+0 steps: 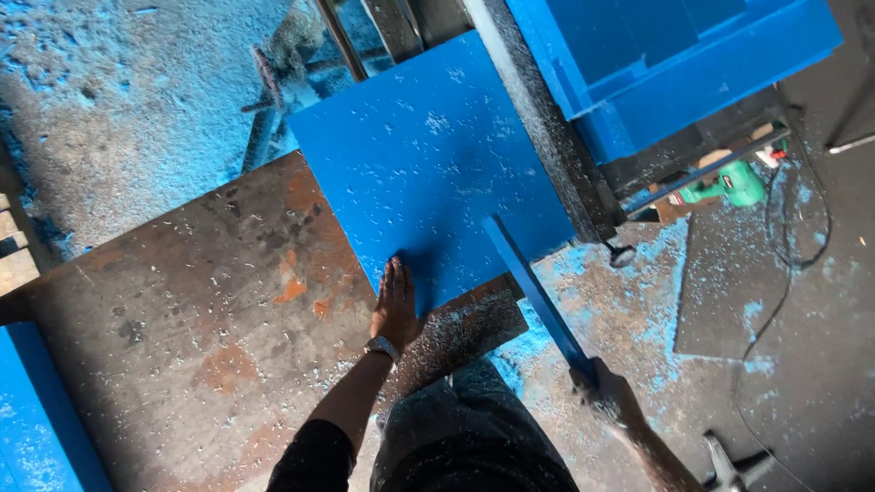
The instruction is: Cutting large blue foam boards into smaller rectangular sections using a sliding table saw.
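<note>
The right hand was closed around the near end of a narrow blue strip, while the left hand, fingers spread flat, was pressed on the blue sheet laid across a rusty steel table.

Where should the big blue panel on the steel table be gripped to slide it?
Probably the blue panel's near edge, from the person's side, beside the left hand lying flat there. That edge is exposed; the far side abuts the machine rail.
</note>
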